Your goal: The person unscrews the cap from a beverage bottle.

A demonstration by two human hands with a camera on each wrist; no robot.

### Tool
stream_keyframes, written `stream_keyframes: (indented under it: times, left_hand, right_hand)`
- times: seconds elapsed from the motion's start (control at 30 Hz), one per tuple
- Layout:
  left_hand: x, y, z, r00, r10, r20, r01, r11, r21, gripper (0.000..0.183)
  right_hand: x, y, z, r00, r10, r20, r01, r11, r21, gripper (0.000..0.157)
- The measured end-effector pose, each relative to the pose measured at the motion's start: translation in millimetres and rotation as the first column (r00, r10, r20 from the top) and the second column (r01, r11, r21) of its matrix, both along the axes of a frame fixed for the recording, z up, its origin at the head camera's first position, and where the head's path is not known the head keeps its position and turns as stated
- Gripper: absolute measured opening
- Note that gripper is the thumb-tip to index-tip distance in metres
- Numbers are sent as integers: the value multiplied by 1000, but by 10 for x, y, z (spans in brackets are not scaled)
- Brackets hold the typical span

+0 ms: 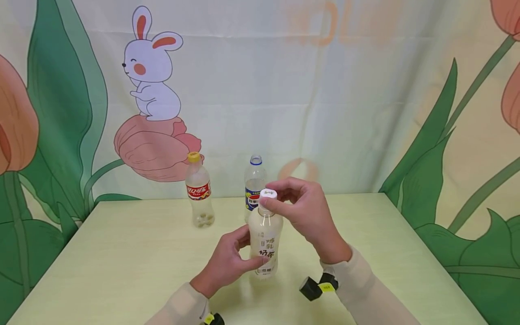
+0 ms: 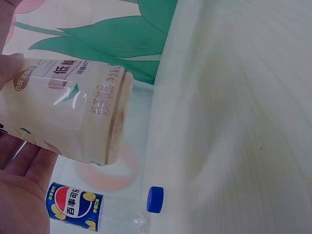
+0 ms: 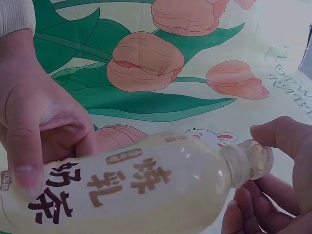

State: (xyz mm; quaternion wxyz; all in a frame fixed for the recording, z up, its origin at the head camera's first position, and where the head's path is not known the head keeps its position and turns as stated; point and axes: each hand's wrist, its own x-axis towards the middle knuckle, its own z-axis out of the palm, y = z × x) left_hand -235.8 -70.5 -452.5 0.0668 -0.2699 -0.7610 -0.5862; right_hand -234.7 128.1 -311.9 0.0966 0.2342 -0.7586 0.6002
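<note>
A milk tea bottle point(image 1: 265, 234) with a pale body and brown lettering stands nearly upright in front of me. My left hand point(image 1: 227, 262) grips its lower body, thumb across the front and fingers behind. At the top, my right hand point(image 1: 304, 210) pinches the white cap point(image 1: 268, 194) between thumb and fingers. In the right wrist view, that thumb and the fingers lie around the cap point(image 3: 258, 158) at the bottle's neck. The left wrist view has the bottle's base point(image 2: 118, 117) a little above the tabletop.
Behind the milk tea bottle stands an uncapped Pepsi bottle point(image 1: 255, 174) with a blue label, partly hidden. A blue cap point(image 2: 155, 200) lies on the table point(image 1: 134, 262) near it. Farther left is a yellow-capped cola bottle point(image 1: 198, 192) with a red label. A printed curtain point(image 1: 252, 81) hangs behind.
</note>
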Motion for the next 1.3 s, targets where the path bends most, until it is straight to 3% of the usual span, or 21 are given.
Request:
stream_keyframes:
  times: [0.27, 0.57, 0.83, 1.17, 1.3]
  left_hand:
    - [-86, 106, 23, 999, 30, 41, -30, 1000, -10, 59]
    - [-376, 300, 10, 992, 72, 102, -72, 997, -8, 64]
    - [-699, 474, -40, 993, 78, 87, -80, 997, 24, 64]
    - [-1023, 677, -83, 987, 150, 54, -146, 987, -63, 61]
    - [-1120, 768, -118, 984, 158, 85, -153, 986, -67, 62]
  right_hand:
    - [-35, 114, -37, 1000, -15, -27, 14, 999, -44, 24]
    - [-123, 277, -255, 997, 23, -69, -24, 1000, -18, 24]
    - [-304, 488, -587, 998, 34, -46, -33, 999, 40, 24]
    - [-531, 772, -1057, 998, 59, -9, -56, 982, 179, 25]
    - [-628, 837, -1243, 997, 76, 27, -80, 968, 236, 27]
